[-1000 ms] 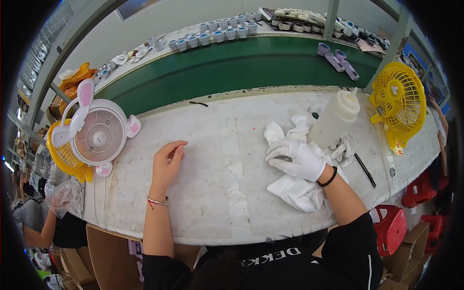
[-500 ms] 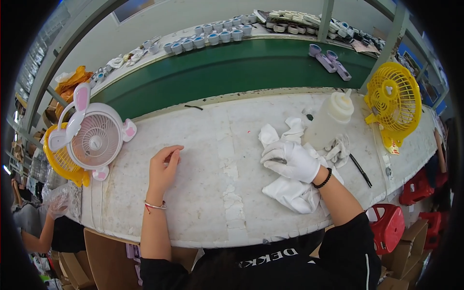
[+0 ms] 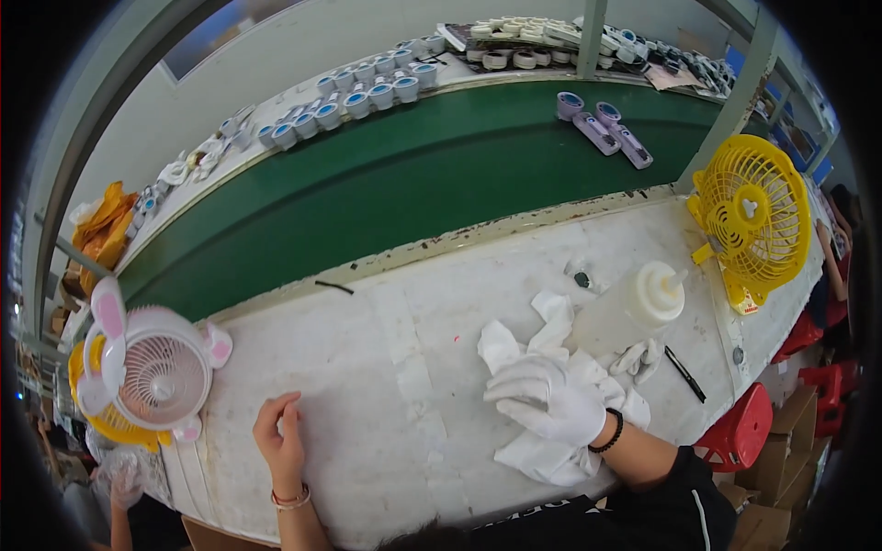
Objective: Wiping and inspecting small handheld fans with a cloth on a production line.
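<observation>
My left hand (image 3: 280,433) is bare and rests above the white worktable (image 3: 367,468), its fingers loosely bent with a gap to the thumb and nothing in them. On the right, my right hand (image 3: 548,397) wears a white glove and lies on a crumpled white cloth (image 3: 551,459), fingers spread a little; the palm side is hidden. Just beyond it a translucent squeeze bottle (image 3: 625,312) stands by the cloth. Beside the bottle are a balled-up glove (image 3: 637,360) and a black pen (image 3: 684,375). A white rabbit-eared fan (image 3: 161,376) is at the far left.
A yellow fan (image 3: 753,213) stands at the right end; another yellow fan (image 3: 119,427) is behind the rabbit one. Past the table runs a green conveyor (image 3: 367,202) carrying two purple handheld parts (image 3: 611,138). Rows of white-and-blue cups (image 3: 358,101) line the far shelf. Red stools (image 3: 742,427) are right.
The whole view has shifted, so the table and left-side fans sit lower. Both hands keep nearly the same pose, and my right hand stays on the cloth.
</observation>
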### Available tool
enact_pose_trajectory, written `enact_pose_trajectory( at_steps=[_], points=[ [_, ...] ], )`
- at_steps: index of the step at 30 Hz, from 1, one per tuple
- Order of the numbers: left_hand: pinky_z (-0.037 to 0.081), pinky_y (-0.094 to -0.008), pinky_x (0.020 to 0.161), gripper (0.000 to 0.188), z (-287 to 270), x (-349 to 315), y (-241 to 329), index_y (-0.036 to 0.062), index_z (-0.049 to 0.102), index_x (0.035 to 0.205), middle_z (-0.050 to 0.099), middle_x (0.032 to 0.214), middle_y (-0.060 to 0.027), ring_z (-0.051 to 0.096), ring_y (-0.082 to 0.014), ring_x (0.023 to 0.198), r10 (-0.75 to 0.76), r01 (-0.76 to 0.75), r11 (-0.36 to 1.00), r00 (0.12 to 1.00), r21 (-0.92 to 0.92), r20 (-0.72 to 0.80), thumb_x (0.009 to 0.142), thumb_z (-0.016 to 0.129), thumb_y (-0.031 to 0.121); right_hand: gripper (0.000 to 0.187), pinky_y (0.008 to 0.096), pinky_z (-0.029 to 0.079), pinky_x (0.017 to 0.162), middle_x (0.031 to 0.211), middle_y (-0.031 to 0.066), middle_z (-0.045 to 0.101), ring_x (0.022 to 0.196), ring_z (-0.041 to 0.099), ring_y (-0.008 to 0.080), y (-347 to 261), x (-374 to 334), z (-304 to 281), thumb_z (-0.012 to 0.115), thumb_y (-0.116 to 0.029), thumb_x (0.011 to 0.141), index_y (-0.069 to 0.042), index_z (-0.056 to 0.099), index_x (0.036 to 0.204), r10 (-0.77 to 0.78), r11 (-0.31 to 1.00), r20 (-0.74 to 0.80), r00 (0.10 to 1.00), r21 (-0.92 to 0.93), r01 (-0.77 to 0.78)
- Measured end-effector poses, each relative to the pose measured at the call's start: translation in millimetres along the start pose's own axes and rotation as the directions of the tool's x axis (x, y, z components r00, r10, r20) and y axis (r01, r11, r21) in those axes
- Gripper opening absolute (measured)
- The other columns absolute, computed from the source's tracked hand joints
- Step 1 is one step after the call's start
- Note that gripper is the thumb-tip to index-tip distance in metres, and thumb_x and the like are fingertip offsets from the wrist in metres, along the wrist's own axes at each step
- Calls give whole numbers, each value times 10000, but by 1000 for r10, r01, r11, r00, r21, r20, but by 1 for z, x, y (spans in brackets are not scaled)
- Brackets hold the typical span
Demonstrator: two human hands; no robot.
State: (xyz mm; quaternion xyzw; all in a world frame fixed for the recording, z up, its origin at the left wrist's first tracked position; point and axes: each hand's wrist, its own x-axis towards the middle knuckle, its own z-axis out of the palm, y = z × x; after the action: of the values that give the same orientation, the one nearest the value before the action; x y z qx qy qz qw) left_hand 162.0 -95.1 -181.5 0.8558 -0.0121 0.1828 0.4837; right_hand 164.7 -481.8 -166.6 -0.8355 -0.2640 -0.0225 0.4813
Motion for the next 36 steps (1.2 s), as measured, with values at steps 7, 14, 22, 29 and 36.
enact_pose_trajectory(
  at_steps=[7, 14, 22, 29, 36],
  points=[
    [378, -235, 584, 146, 2, -1, -2, -28, 675, 948, 540, 710, -32, 505, -104, 623, -54, 54, 999, 998, 3, 16, 904, 544, 20, 136, 389, 498, 806, 947, 36, 681, 911, 638, 255, 0, 6, -5, 714, -146, 791, -100, 696, 917, -91, 996, -33, 995, -24, 90],
    [377, -229, 588, 153, 3, -2, 7, -34, 668, 957, 542, 727, -25, 494, -95, 632, 2, -4, 998, 999, 63, 33, 926, 534, 32, 150, 381, 491, 837, 971, 24, 681, 943, 631, 250, 2, -2, 0, 715, -143, 787, -108, 702, 931, -105, 993, 11, 994, -55, 106],
    [413, -224, 625, 172, 2, 0, 10, -25, 666, 1012, 577, 781, -20, 508, -80, 678, 133, -140, 988, 986, 60, 101, 955, 529, 61, 129, 315, 472, 889, 1001, 63, 666, 963, 612, 191, 7, -6, -2, 624, -64, 883, -53, 682, 998, 18, 990, -15, 1000, 143, -15],
    [420, -216, 617, 148, 15, -7, 22, 3, 687, 992, 612, 765, -17, 532, -76, 659, 113, -112, 993, 992, -30, 63, 934, 575, 80, 220, 278, 452, 884, 1014, 66, 686, 960, 575, 134, -11, -4, -24, 533, -141, 975, -1, 659, 1089, 95, 908, -217, 972, 419, 5],
    [430, -219, 599, 156, 16, -1, 14, 20, 697, 984, 628, 761, -15, 548, -77, 658, 96, -96, 995, 993, -15, 66, 936, 579, 110, 237, 295, 454, 881, 1018, 88, 681, 965, 568, 192, 5, -3, -33, 515, -158, 982, -11, 668, 1089, -32, 976, -225, 974, 204, 79]
  ],
)
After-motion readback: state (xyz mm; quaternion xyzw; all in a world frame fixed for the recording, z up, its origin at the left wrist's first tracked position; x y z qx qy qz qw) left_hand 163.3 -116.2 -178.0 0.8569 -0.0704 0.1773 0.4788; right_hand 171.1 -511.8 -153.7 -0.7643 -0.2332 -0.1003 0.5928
